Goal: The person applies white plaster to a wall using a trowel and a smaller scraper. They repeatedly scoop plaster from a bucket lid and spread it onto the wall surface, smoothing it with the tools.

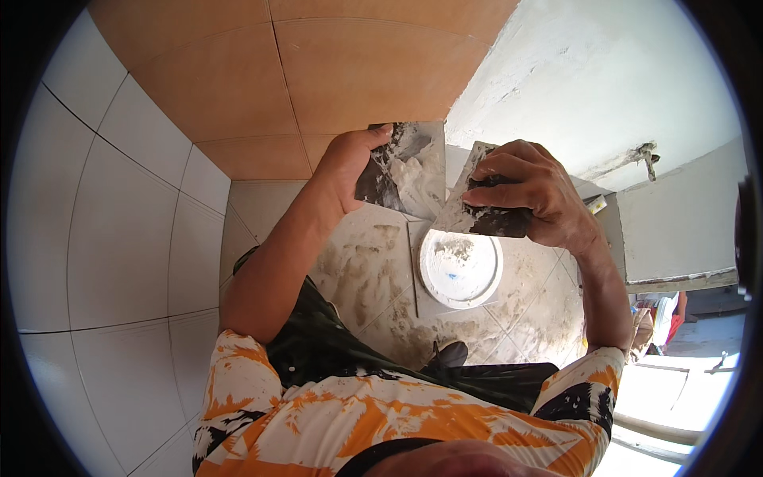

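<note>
A tiled corner: white wall tiles (119, 215) on the left, orange tiles (318, 71) ahead, bare plaster wall (588, 79) on the right. The floor (373, 270) is smeared with mortar, and a white bucket (460, 269) stands on it. The left hand (350, 163) grips a tile (405, 171) by its left edge, mortar on its face. The right hand (532, 195) clenches a trowel (469, 207), whose blade touches the tile's right edge above the bucket.

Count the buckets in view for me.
1. A white bucket stands on the smeared floor below both hands, under the tile in the left hand and the trowel in the right hand. Others may be hidden.
</note>
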The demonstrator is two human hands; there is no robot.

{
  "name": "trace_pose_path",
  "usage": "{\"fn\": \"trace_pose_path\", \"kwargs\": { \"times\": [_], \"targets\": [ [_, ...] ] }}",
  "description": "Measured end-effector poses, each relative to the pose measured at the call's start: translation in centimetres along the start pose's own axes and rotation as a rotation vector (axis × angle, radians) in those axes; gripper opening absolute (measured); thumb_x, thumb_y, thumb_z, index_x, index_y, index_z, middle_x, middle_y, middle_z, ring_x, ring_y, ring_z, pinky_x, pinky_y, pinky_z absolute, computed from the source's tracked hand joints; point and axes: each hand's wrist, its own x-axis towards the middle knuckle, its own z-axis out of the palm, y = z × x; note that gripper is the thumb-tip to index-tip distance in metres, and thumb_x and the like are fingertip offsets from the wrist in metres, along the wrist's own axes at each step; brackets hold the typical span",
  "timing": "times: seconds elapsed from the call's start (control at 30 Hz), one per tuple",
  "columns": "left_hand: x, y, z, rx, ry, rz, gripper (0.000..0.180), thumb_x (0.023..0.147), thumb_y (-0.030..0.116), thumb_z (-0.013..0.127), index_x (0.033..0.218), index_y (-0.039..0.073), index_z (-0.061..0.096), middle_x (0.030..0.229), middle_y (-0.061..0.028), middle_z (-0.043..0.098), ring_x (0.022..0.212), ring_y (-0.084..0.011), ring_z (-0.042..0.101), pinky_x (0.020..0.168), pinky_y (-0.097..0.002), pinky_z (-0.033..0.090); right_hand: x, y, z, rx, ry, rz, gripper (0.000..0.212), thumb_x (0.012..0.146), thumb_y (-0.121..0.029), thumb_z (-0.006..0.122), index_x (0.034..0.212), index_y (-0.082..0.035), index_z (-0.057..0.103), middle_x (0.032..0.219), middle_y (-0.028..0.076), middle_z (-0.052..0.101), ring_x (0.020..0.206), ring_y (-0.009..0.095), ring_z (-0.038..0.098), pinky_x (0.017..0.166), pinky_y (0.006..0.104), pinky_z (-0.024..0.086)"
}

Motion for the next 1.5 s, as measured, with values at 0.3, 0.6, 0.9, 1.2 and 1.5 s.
{"fn": "trace_pose_path", "kwargs": {
  "times": [0.3,0.6,0.9,1.2,1.5],
  "targets": [
    [-8.1,5.9,-2.6,0.044,0.413,0.206,0.034,0.104,0.032,0.041,0.117,0.004,0.055,0.114,-0.0093,0.063,0.101,-0.0222,0.064,0.083,-0.0396,0.054,-6.0,6.1,6.7,1.776,0.479,0.456,0.041,0.102,-0.018,0.047,0.139,-0.002,0.040,0.130,0.015,0.056,0.113,0.031,0.060,0.094,0.0504,0.052],
    [-19.9,3.0,-6.0,-0.033,0.396,0.434,0.038,0.103,0.032,0.048,0.125,0.002,0.055,0.118,-0.0093,0.063,0.101,-0.0163,0.065,0.089,-0.0331,0.055,-6.5,6.5,10.3,1.737,0.022,0.744,0.040,0.105,-0.025,0.041,0.138,-0.003,0.041,0.128,0.017,0.058,0.117,0.030,0.059,0.092,0.0495,0.052],
    [-21.7,1.9,-6.0,0.051,0.573,0.467,0.041,0.102,0.034,0.048,0.124,0.000,0.056,0.116,-0.0079,0.065,0.099,-0.0156,0.065,0.090,-0.0317,0.052,-4.8,8.3,10.8,-0.354,0.217,0.106,0.043,0.085,-0.005,0.061,0.125,-0.022,0.065,0.140,0.003,0.048,0.131,0.026,0.042,0.105,0.0498,0.035],
    [-22.5,2.2,-4.7,0.030,0.461,0.489,0.045,0.102,0.034,0.048,0.133,0.001,0.050,0.128,-0.0108,0.057,0.115,-0.0233,0.055,0.102,-0.0390,0.042,1.4,16.7,13.8,-1.033,0.035,-0.375,0.039,0.087,-0.032,0.056,0.122,-0.017,0.063,0.137,0.004,0.046,0.131,0.026,0.037,0.104,0.0558,0.037],
    [-22.7,1.7,-5.3,-0.043,0.364,0.507,0.043,0.103,0.031,0.046,0.129,-0.002,0.051,0.127,-0.0131,0.057,0.114,-0.0271,0.053,0.101,-0.0415,0.042,1.8,18.5,14.6,-1.182,0.058,-0.345,0.041,0.084,-0.031,0.056,0.121,-0.014,0.063,0.133,0.005,0.046,0.127,0.028,0.038,0.102,0.0571,0.038]
  ]
}}
